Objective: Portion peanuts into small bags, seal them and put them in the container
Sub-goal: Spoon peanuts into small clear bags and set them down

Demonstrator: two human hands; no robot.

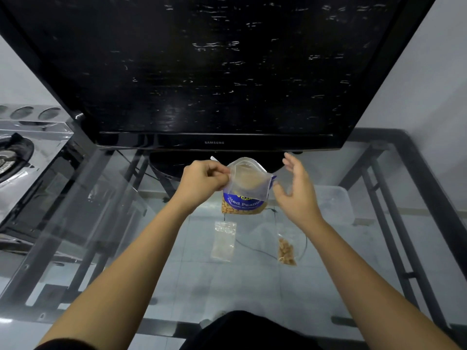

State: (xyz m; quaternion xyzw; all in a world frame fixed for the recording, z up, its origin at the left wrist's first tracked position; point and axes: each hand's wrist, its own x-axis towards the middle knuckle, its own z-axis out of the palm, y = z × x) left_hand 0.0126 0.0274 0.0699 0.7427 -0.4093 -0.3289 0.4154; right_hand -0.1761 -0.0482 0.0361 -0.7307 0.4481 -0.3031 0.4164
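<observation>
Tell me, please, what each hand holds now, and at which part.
The left hand pinches the small clear bag at its top left edge. The right hand is open beside it and holds nothing.

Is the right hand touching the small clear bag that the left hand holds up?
Cannot tell. In the head view the right hand is open beside the small clear bag, thumb near its edge; the left hand pinches it.

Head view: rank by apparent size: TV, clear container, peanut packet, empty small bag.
1. TV, by far the largest.
2. Clear container, though its edges are faint.
3. Peanut packet, held up nearer the camera, so it may look oversized.
4. Empty small bag.
</observation>
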